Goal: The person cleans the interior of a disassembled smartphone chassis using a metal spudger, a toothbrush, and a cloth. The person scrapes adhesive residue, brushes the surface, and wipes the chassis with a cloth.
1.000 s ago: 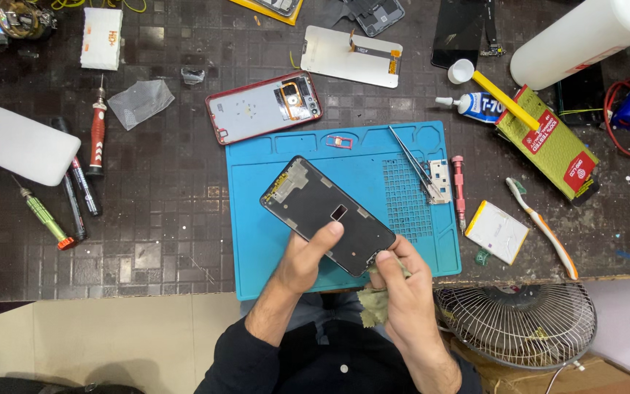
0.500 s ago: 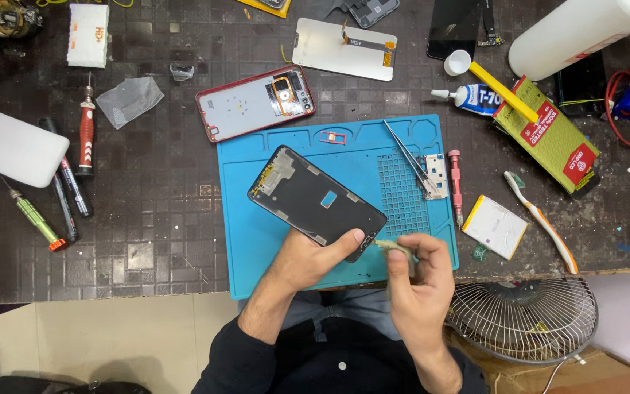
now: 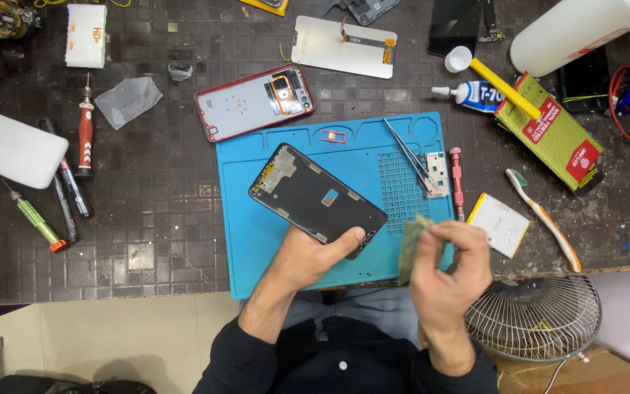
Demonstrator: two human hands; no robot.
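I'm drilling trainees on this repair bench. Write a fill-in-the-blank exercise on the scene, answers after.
1. The left hand holds the black phone panel down on the ____ mat.
2. The right hand pinches a small greenish scrap above the mat's ____ edge.
3. The tweezers lie on the ____.
4. The red-rimmed back cover lies on the dark ____, beyond the mat.

Missing words: blue; right; mat; table

Under the left hand's fingers (image 3: 308,255) lies a black flat phone panel (image 3: 315,201) with a small pale-blue patch, on a bright blue rubber work mat (image 3: 257,248) with a moulded grid. Between the right hand's fingertips (image 3: 450,241) sits a dull green crumpled scrap (image 3: 411,244). Beyond the fingers, a red-rimmed grey phone back cover (image 3: 253,102) rests on the dark brown checkered tabletop (image 3: 154,190).
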